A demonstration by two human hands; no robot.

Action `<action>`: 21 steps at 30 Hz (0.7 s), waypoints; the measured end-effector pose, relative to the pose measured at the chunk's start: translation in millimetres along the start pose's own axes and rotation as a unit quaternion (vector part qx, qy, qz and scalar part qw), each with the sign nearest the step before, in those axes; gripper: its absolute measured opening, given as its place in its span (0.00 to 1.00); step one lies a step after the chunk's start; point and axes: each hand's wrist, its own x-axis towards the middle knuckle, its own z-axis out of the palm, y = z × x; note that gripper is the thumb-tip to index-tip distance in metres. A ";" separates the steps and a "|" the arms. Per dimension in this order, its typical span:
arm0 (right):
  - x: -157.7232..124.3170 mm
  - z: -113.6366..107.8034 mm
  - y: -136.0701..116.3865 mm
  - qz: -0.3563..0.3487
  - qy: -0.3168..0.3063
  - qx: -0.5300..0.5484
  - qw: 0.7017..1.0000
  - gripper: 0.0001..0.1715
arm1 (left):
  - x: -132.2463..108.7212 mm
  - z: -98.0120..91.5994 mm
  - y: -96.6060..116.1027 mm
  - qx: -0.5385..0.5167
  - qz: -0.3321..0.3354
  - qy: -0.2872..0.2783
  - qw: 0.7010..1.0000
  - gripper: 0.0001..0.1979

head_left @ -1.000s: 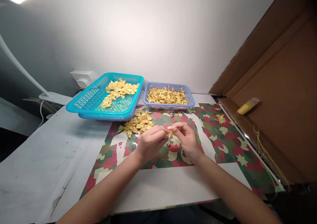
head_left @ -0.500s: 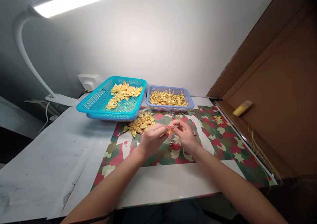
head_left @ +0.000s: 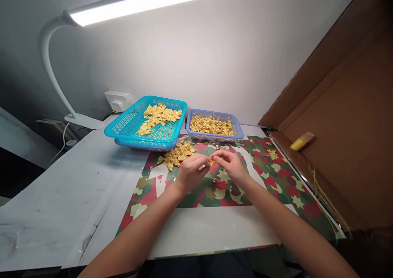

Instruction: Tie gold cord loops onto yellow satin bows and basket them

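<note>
A teal basket [head_left: 127, 124] is sitting at the back left of the table [head_left: 70, 196], and a loose spread of yellow bows [head_left: 161, 116] is lying inside it, gathering toward the back and right and leaving the left part of its slotted floor bare. A second, bluish basket [head_left: 147, 147] is showing underneath; what it is holding, if anything, is hidden. Just to the right, a smaller periwinkle basket [head_left: 211, 137] is standing against the wall, and a dense heap of golden bows [head_left: 211, 125] is filling much of it, thin shiny loops poking up from the heap. A pile of loose bows [head_left: 176, 155] is resting in front of the baskets on a camouflage-patterned sheet [head_left: 288, 184].

The left hand [head_left: 193, 169] and the right hand [head_left: 231, 165] are meeting above the middle of this sheet, to the right of the pile. Each is pressing thumb and fingertips together, and between them they are pinching a small yellow piece [head_left: 212, 162]; the fingers are covering most of it, so its full shape is not showing. A small shiny metallic piece [head_left: 214, 181] is appearing just below the hands, near the yellow piece.
</note>
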 end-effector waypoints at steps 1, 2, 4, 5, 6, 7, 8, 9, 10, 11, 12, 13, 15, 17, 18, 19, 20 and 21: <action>-0.6 -0.1 -0.6 -0.006 -0.002 -0.007 1.000 0.12 | -0.2 0.5 0.1 0.000 -0.002 -0.002 1.000 0.10; -1.3 0.2 -0.2 -0.013 -0.002 -0.013 1.000 0.12 | -0.4 1.3 0.0 -0.001 -0.004 -0.004 1.000 0.10; -2.3 1.3 2.7 -0.029 0.009 -0.018 0.999 0.11 | -0.9 3.3 -0.6 0.000 -0.009 -0.012 1.000 0.10; -2.3 2.0 4.6 -0.037 0.018 -0.018 0.999 0.11 | -1.3 4.5 -1.2 0.001 -0.011 -0.018 1.000 0.10; -1.6 2.6 6.2 -0.045 0.029 -0.016 0.998 0.12 | -1.8 5.7 -1.9 0.001 -0.013 -0.026 1.000 0.10; 0.0 2.8 6.9 -0.054 0.043 -0.011 0.998 0.12 | -2.4 6.8 -2.8 0.000 -0.013 -0.036 0.999 0.10; 2.4 2.6 6.4 -0.064 0.060 -0.005 0.996 0.13 | -3.0 7.8 -3.8 -0.002 -0.014 -0.047 0.999 0.11; 5.7 1.8 4.2 -0.074 0.076 0.003 0.994 0.14 | -3.7 8.5 -5.0 -0.004 -0.017 -0.057 0.998 0.11; 9.6 0.4 0.2 -0.084 0.091 0.011 0.992 0.14 | -4.2 8.8 -6.3 -0.005 -0.022 -0.065 0.998 0.11; 13.9 -1.7 -5.5 -0.093 0.103 0.019 0.990 0.15 | -4.8 8.8 -7.7 -0.007 -0.030 -0.072 0.997 0.11; 18.2 -4.4 -12.7 -0.100 0.107 0.025 0.989 0.16 | -5.1 8.6 -9.2 -0.009 -0.040 -0.079 0.996 0.11; 22.2 -7.7 -21.2 -0.105 0.106 0.031 0.988 0.17 | -5.4 8.1 -10.7 -0.011 -0.051 -0.086 0.995 0.10; 28.4 -15.8 -40.5 -0.114 0.105 0.044 0.987 0.19 | -5.4 6.9 -14.0 -0.016 -0.077 -0.101 0.992 0.09; 31.6 -25.8 -61.2 -0.115 0.092 0.072 0.986 0.20 | -5.2 5.9 -17.1 -0.022 -0.107 -0.114 0.987 0.09; 32.3 -31.5 -71.8 -0.121 0.079 0.086 0.986 0.19 | -4.9 5.7 -18.5 -0.024 -0.124 -0.119 0.985 0.09; 32.7 -37.7 -82.4 -0.139 0.065 0.101 0.983 0.18 | -4.7 5.6 -19.6 -0.027 -0.140 -0.123 0.982 0.09; 32.9 -44.3 -93.2 -0.165 0.060 0.115 0.978 0.17 | -4.5 5.7 -20.4 -0.032 -0.156 -0.128 0.979 0.09; 33.2 -51.3 -103.9 -0.192 0.055 0.127 0.972 0.17 | -4.2 6.0 -20.8 -0.037 -0.171 -0.132 0.976 0.08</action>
